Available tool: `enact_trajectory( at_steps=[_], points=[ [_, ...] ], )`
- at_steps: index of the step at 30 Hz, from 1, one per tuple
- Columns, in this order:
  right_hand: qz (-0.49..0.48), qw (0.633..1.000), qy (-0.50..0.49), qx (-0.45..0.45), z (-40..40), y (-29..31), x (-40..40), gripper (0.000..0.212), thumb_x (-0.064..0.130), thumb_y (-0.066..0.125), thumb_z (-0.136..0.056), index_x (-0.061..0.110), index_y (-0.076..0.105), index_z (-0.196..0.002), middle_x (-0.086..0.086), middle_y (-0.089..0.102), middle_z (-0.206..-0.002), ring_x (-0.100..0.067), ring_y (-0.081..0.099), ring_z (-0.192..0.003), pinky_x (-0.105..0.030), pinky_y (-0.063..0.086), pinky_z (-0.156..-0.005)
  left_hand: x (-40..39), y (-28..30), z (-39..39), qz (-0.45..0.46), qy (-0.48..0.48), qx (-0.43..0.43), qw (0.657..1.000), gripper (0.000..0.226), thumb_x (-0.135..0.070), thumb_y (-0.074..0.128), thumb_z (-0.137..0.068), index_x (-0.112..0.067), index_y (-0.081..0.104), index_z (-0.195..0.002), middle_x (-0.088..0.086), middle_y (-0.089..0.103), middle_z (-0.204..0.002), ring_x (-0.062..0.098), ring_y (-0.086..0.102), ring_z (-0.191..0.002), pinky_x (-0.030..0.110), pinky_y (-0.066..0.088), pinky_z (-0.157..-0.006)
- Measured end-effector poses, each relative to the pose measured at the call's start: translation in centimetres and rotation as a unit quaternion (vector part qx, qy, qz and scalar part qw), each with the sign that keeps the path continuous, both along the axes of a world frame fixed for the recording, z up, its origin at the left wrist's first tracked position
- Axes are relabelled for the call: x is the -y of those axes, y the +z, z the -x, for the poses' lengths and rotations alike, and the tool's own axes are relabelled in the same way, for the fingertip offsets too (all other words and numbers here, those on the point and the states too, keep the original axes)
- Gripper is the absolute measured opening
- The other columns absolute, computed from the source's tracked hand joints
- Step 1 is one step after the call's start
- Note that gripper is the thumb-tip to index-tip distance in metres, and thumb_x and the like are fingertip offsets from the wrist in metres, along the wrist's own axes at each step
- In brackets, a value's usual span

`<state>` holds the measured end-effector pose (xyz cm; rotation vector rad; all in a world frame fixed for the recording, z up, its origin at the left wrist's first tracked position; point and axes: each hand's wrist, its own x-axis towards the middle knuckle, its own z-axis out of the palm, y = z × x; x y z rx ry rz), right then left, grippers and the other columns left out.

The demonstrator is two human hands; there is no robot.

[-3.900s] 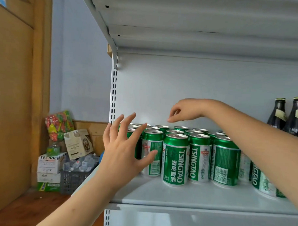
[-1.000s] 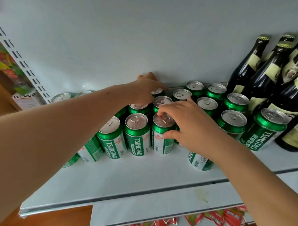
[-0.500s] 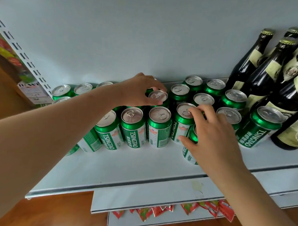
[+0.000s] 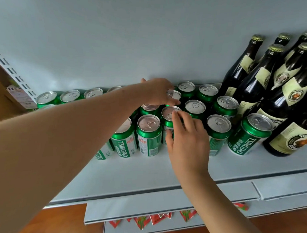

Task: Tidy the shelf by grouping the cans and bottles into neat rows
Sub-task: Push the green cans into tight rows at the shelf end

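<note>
Several green Tsingtao cans (image 4: 148, 133) stand in loose rows on the white shelf (image 4: 147, 173). Several dark bottles (image 4: 251, 81) with cream labels stand at the right end. My left hand (image 4: 157, 90) reaches over the cans from the left, its fingers curled around the top of a back-row can (image 4: 173, 94). My right hand (image 4: 186, 140) is in front, with thumb on the side and index finger on the lid of a middle can (image 4: 169, 115). One can (image 4: 249, 135) leans out of line next to the bottles.
The shelf's back wall (image 4: 134, 37) rises right behind the last row. A slotted upright (image 4: 16, 75) marks the left end. Red snack packets (image 4: 145, 220) hang from a lower shelf. Bare shelf surface lies in front of the cans.
My right hand has shifted left from the cans further right onto a middle can. My left hand has stayed at the back row. The view has moved slightly closer.
</note>
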<state>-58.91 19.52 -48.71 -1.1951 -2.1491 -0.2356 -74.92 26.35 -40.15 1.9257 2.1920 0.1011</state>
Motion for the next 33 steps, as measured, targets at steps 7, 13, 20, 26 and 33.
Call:
enact_trajectory(
  at_steps=[7, 13, 20, 26, 33],
  points=[
    [0.141, 0.979, 0.065, -0.134, -2.4, 0.5, 2.1, 0.073, 0.028, 0.071, -0.083, 0.008, 0.037, -0.145, -0.011, 0.035, -0.145, -0.027, 0.035, -0.131, -0.032, 0.036, -0.108, 0.1, -0.2, 1.5, -0.071, 0.005, -0.074, 0.995, 0.041, -0.049, 0.059, -0.091, -0.02, 0.061, -0.121, 0.0, 0.059, -0.123, 0.023, 0.051, -0.121, 0.037, 0.028, -0.091],
    [0.213, 0.956, 0.035, -0.201, -3.3, -1.2, 4.0, 0.081, 0.024, 0.065, -0.091, 0.017, 0.016, -0.154, -0.002, 0.028, -0.152, -0.016, 0.04, -0.133, -0.024, 0.045, -0.096, 2.9, 0.1, 1.3, -0.108, 0.01, 0.03, 0.994, 0.047, -0.047, 0.061, -0.091, -0.028, 0.059, -0.133, 0.003, 0.049, -0.134, 0.023, 0.053, -0.12, 0.04, 0.041, -0.104],
    [0.226, 0.952, 0.08, -0.19, -1.6, -1.4, 2.6, 0.083, 0.029, 0.067, -0.09, 0.017, 0.017, -0.155, -0.003, 0.028, -0.156, -0.015, 0.029, -0.142, -0.026, 0.038, -0.106, 8.7, -2.1, 0.5, -0.063, -0.05, 0.06, 0.995, 0.071, -0.082, 0.034, -0.076, -0.053, 0.041, -0.141, -0.012, 0.028, -0.156, 0.019, 0.019, -0.146, 0.055, 0.022, -0.116],
    [0.217, 0.955, 0.085, -0.185, -0.6, -1.9, 1.5, 0.089, 0.033, 0.069, -0.088, 0.021, 0.013, -0.156, -0.004, 0.032, -0.155, -0.019, 0.036, -0.141, -0.03, 0.042, -0.104, 8.6, -3.1, -0.1, -0.119, -0.014, -0.006, 0.993, 0.057, -0.064, 0.023, -0.093, -0.048, 0.037, -0.146, -0.01, 0.03, -0.157, 0.019, 0.017, -0.147, 0.049, 0.015, -0.116],
    [0.247, 0.949, 0.12, -0.154, -1.8, -0.6, 2.1, 0.087, 0.038, 0.061, -0.093, 0.024, 0.004, -0.157, -0.009, 0.024, -0.158, -0.024, 0.026, -0.145, -0.036, 0.035, -0.114, 13.2, -2.0, 2.3, -0.194, 0.097, -0.007, 0.976, 0.05, -0.055, 0.035, -0.099, -0.033, 0.049, -0.143, -0.003, 0.042, -0.151, 0.023, 0.031, -0.142, 0.049, 0.023, -0.113]
  ],
)
